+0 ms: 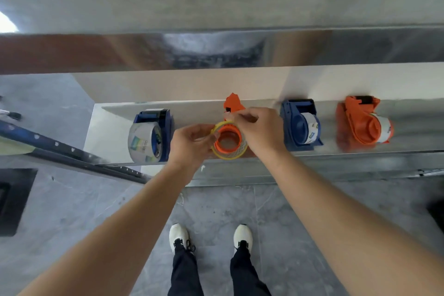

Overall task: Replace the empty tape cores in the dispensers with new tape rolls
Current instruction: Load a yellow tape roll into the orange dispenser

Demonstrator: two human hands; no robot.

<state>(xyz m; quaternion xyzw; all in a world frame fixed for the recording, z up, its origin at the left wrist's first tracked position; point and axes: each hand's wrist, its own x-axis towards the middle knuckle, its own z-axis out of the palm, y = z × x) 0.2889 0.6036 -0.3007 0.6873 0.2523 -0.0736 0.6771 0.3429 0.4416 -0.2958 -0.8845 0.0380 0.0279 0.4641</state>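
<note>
An orange tape dispenser (pixel 231 103) stands at the middle of a steel shelf (pixel 360 155), with a clear tape roll with a yellowish rim (pixel 230 155) around its orange hub. My left hand (pixel 189 143) grips the roll's left edge. My right hand (pixel 260 127) pinches at the roll's top, by the dispenser's front; what its fingertips hold is too small to tell. A blue dispenser (pixel 153 134) with a full grey roll stands to the left. Another blue dispenser (pixel 300 125) and an orange dispenser (pixel 365 122), each with a white roll, stand to the right.
Behind the shelf rises a shiny steel wall (pixel 216 53). A dark blue perforated rail (pixel 72 154) slants under the shelf's left end. A black mat (pixel 14 199) lies on the grey tiled floor at left. My white shoes (pixel 177 235) stand below the shelf edge.
</note>
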